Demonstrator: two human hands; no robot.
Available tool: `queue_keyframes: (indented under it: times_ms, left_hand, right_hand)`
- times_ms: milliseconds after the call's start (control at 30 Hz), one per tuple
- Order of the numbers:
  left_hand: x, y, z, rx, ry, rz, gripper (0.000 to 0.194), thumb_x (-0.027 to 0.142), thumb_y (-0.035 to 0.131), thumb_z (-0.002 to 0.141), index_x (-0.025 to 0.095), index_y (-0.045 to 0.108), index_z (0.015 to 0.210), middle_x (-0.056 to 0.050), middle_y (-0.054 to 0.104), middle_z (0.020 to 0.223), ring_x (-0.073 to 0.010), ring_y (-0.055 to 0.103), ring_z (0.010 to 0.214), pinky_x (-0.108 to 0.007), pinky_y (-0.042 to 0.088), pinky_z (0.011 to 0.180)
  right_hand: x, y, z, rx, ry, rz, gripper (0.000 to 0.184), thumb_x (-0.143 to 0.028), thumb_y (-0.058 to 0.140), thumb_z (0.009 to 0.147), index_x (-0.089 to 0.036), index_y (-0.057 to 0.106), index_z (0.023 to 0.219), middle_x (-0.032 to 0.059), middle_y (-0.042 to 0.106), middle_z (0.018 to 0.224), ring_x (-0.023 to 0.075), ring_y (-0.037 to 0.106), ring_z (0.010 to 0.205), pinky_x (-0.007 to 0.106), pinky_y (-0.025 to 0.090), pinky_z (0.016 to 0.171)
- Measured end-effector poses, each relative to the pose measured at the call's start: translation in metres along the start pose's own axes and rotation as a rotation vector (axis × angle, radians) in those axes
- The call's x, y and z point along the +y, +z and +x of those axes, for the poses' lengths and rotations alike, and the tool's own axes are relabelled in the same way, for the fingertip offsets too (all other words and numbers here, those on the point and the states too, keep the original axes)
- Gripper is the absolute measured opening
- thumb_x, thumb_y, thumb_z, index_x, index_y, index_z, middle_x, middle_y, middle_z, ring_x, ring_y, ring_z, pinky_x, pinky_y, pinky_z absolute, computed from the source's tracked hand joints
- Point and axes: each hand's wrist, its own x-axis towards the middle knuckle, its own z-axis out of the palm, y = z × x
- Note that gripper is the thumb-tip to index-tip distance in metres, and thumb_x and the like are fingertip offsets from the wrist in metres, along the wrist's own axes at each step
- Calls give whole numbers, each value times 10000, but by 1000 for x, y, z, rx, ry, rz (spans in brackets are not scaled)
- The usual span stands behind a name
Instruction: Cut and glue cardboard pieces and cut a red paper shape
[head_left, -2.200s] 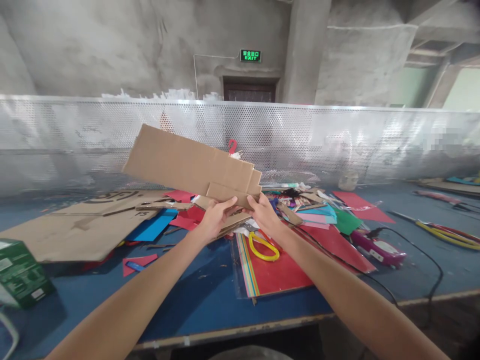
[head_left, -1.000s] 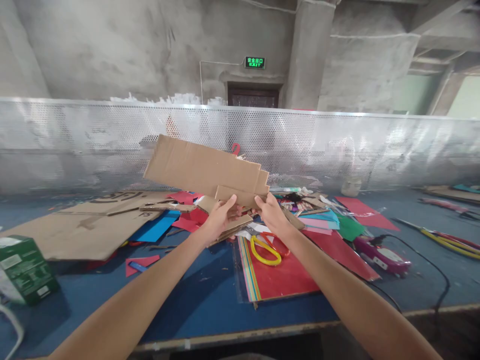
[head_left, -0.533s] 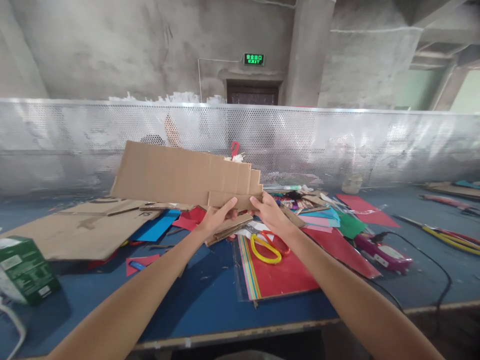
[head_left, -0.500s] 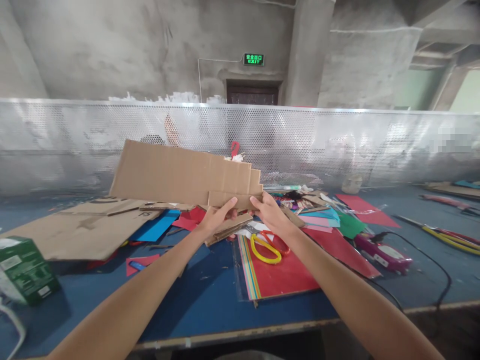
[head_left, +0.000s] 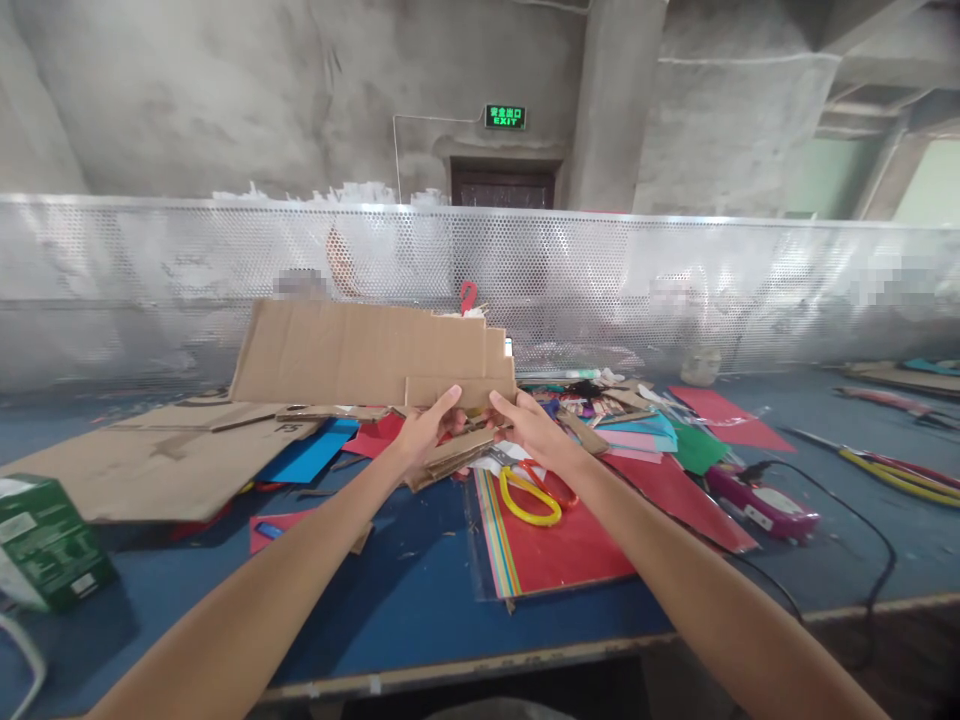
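A long brown piece of cardboard [head_left: 345,350] is held up over the table, its right end cut in steps. A small cardboard strip [head_left: 450,390] lies flat against its lower right part. My left hand [head_left: 431,425] pinches the lower edge at the strip, thumb in front and fingers behind. Close beside it, my right hand [head_left: 525,420] grips the lower right corner in the same way. Below my hands lie scissors with yellow and red handles [head_left: 531,498], on a pack of coloured paper [head_left: 577,545].
A large cardboard sheet [head_left: 172,450] and a green box [head_left: 52,540] are at the left. Right of my arms lie a purple power strip [head_left: 765,500] with a black cable and yellow-handled shears [head_left: 885,470]. A perforated metal screen [head_left: 600,290] borders the table's back.
The cardboard has come down slightly at its left end and lies more level. Both hands have shifted a little to the left, still gripping it.
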Motion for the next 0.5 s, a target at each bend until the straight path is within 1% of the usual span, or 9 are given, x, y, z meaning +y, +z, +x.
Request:
queue_keyframes:
  times_ms: [167,300,433,500]
  left_hand:
    - [0,-2,0,-46,-37,-8,389,522,814,763,171,657,703,-4,606,557,-133,543,526,-268,458,547]
    - [5,-2,-3,-81,-64,-3,378,493,823,763,162,652,694,-3,605,552,-119,534,515,-250,459,533]
    - [6,2,-5,-62,-144,-14,347,461,818,786,152,676,717,-8,626,581,-113,527,501,-245,476,509]
    - [7,5,-6,-47,-165,-27,319,429,822,795,144,695,731,-22,649,604,-120,549,511,-251,500,521]
  right_hand:
    - [-1,4,0,28,-49,6,396,-485,776,808,-205,570,999,-17,653,747,123,567,576,230,433,470]
    - [-2,5,-1,54,-63,-7,369,-460,752,825,-207,566,1019,7,691,841,132,599,599,238,442,465]
    - [-1,3,2,102,-70,-20,315,-398,747,825,-198,552,971,-8,665,760,126,587,561,260,477,511]
    - [2,1,5,127,-96,-28,299,-377,743,817,-201,539,946,-25,640,726,120,572,539,259,471,507]
